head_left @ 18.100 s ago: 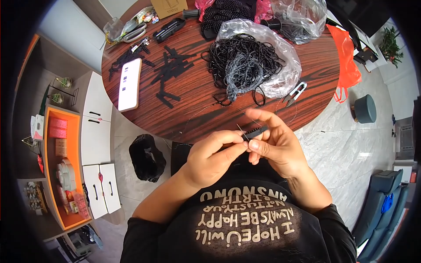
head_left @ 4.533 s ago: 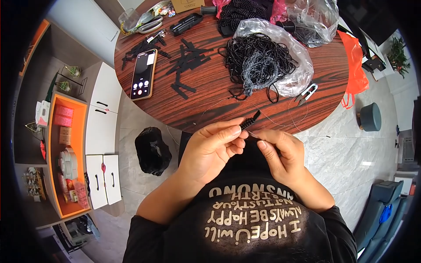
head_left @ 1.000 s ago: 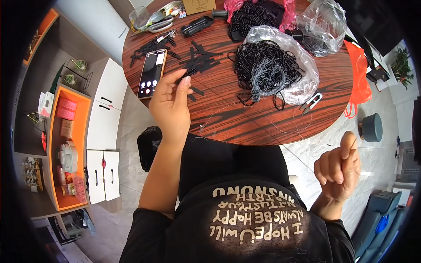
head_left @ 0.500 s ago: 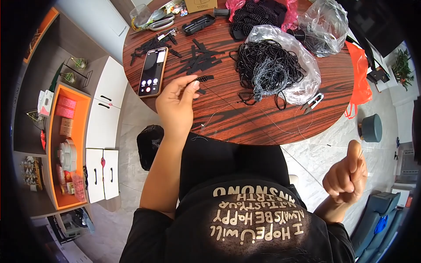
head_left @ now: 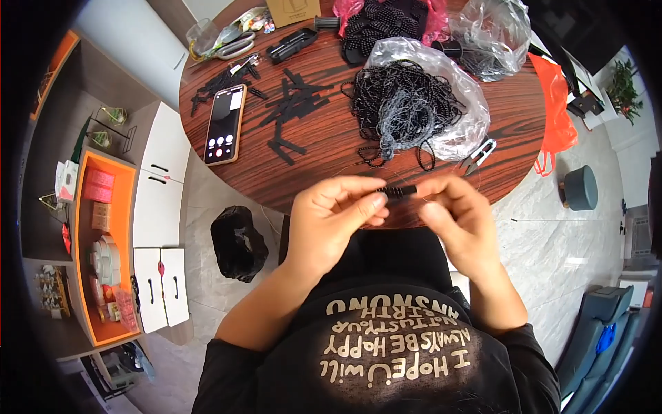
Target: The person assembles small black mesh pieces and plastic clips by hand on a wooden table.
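Observation:
Both hands meet over the near edge of the round wooden table (head_left: pixel 345 148). My left hand (head_left: pixel 331 217) pinches one end of a short black beaded strip (head_left: pixel 398 190) between thumb and fingers. My right hand (head_left: pixel 460 214) holds the strip's other end, fingers curled, with a thin clear thread running from it. Just beyond the hands lies a clear plastic bag holding a tangle of black bead strings (head_left: pixel 403 103).
A phone (head_left: pixel 223 124) with a lit screen lies at the table's left, beside several flat black strips (head_left: pixel 293 110). Small thread snips (head_left: pixel 477 155) sit at the right. More bags, a cardboard box and scissors crowd the far edge. An orange bag (head_left: pixel 558 110) hangs at right.
My left hand has come back from the black strips near the phone, and my right hand from far out at the right. Both now meet on the beaded strip.

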{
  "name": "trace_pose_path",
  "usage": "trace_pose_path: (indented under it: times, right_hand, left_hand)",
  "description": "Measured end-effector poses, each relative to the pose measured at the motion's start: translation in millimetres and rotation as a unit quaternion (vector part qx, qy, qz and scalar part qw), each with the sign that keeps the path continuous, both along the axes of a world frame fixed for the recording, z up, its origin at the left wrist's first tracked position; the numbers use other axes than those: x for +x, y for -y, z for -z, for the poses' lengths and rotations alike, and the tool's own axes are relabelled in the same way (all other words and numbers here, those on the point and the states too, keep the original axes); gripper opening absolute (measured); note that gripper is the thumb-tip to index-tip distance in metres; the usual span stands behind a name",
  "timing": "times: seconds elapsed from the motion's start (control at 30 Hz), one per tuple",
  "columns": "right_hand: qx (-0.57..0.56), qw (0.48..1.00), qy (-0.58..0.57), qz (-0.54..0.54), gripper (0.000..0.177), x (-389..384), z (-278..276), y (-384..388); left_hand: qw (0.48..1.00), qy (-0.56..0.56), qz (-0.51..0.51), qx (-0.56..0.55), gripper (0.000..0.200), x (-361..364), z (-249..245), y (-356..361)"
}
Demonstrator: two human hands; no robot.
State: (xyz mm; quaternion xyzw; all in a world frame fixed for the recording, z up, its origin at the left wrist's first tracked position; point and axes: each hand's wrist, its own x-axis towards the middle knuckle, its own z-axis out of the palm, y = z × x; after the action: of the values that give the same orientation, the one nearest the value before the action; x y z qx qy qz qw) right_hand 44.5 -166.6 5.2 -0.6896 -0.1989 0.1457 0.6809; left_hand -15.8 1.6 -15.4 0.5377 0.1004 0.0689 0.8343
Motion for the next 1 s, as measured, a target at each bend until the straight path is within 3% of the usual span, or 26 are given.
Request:
trace_pose_path:
  times: [0.1, 0.3, 0.73, 1.0]
  right_hand:
    - [-0.004, 0.999, -0.029, -0.018, 0.009, 1, 6, -9]
    - [0.091, 0.988, -0.117, -0.043, 0.012, 11, 12, -2]
    - [0.062, 0.991, -0.115, -0.027, 0.013, 9, 20, -2]
    - [0.068, 0.994, -0.082, -0.006, 0.01, 5, 13, 0]
  left_hand:
    - [0.999, -0.002, 0.036, -0.024, 0.02, -6, -1, 0]
    - [0.995, -0.061, 0.057, -0.061, 0.019, -6, -5, 8]
    - [0.969, -0.102, 0.07, -0.215, 0.019, -6, -4, 12]
    - [0.969, -0.102, 0.051, -0.218, 0.019, -6, -9, 17]
